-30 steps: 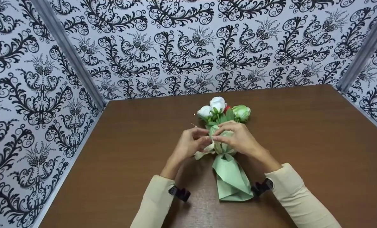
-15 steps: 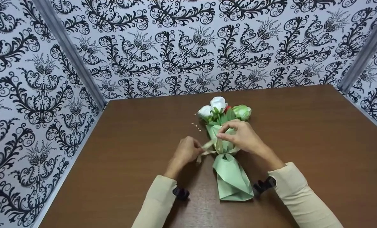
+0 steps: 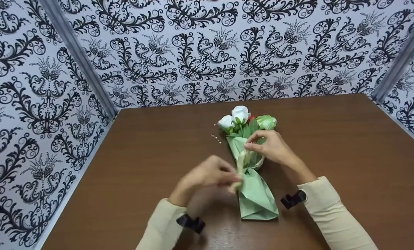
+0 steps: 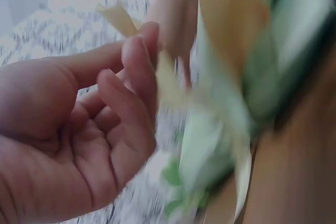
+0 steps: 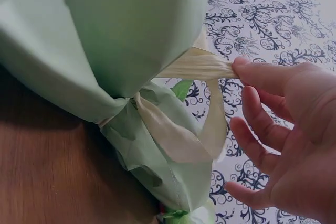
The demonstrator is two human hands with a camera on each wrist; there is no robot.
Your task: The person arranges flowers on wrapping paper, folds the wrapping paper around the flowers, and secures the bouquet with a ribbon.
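A bouquet wrapped in green paper (image 3: 258, 201) lies on the table, its blooms pointing away. White roses (image 3: 241, 114), a green-white rose (image 3: 266, 122) and a bit of red show at the top. Cream ribbon (image 5: 170, 135) goes round the gathered waist of the wrap. My left hand (image 3: 212, 174) pinches one ribbon end between thumb and forefinger, left of the waist; motion blurs it in the head view. Above the waist, my right hand (image 3: 272, 146) pinches a folded loop of the ribbon with thumb and forefinger, its other fingers loosely spread in the right wrist view.
The brown wooden table (image 3: 349, 166) extends around the bouquet on every side. A thin sprig with small pale beads (image 3: 216, 139) sticks out left of the wrap. Patterned panels (image 3: 207, 52) stand along the back and sides.
My left hand went from near the right hand out to the left with the ribbon end, then toward me and right, across the waist. The right hand shifted slightly right. The bouquet stayed put.
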